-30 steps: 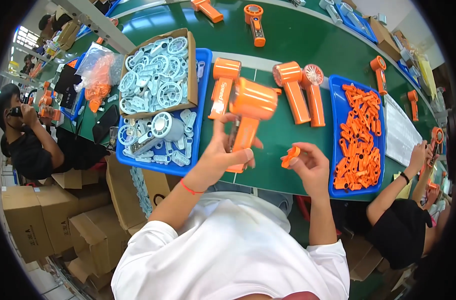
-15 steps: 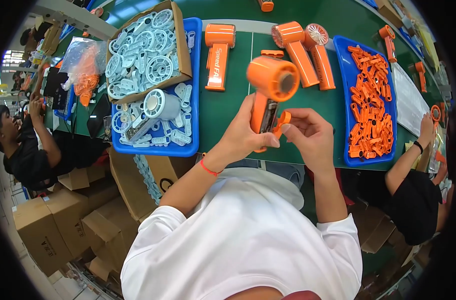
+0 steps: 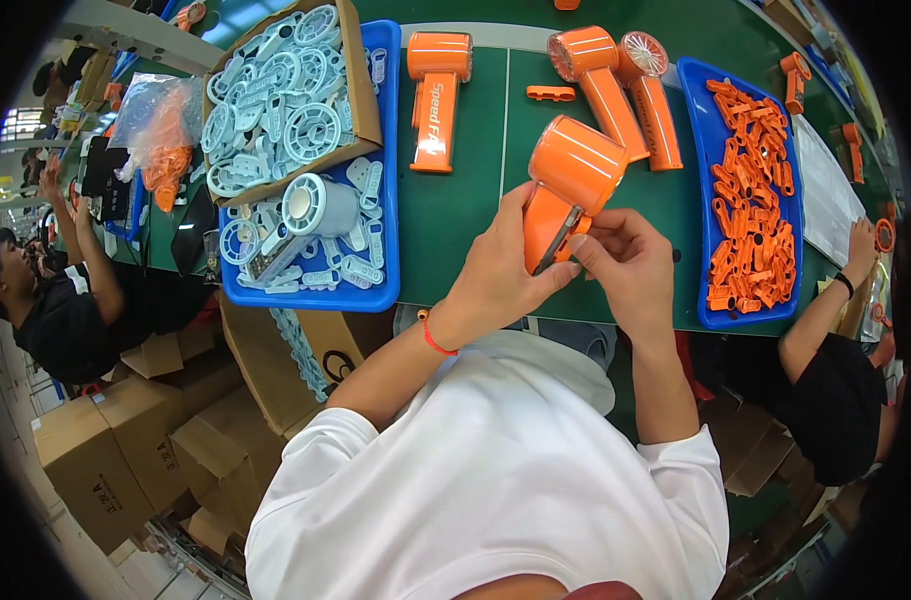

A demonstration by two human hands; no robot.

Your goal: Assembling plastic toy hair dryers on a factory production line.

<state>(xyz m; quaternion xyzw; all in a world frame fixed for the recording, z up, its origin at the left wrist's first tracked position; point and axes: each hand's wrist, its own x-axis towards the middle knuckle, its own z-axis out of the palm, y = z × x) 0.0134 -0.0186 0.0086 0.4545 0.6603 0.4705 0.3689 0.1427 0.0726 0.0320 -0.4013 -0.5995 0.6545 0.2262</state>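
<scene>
My left hand is wrapped round the handle of an orange handheld fan, whose wide round head tilts up and to the right. A dark opening runs along the side of the handle. At that opening my right hand pinches a small orange plastic piece, mostly covered by the fingertips. Whether the piece is seated in the handle or only touches it, I cannot tell. Beyond the held fan, a loose orange piece lies on the green table.
Three orange fans, one of them upright, are at the table's far side. A blue tray of small orange pieces is at right. A blue tray and cardboard box at left hold pale blue parts. People work at both sides.
The fan in my left hand has turned, so its round end opening no longer faces me. My right hand has brought the small orange piece against the handle's side. The view has shifted slightly.
</scene>
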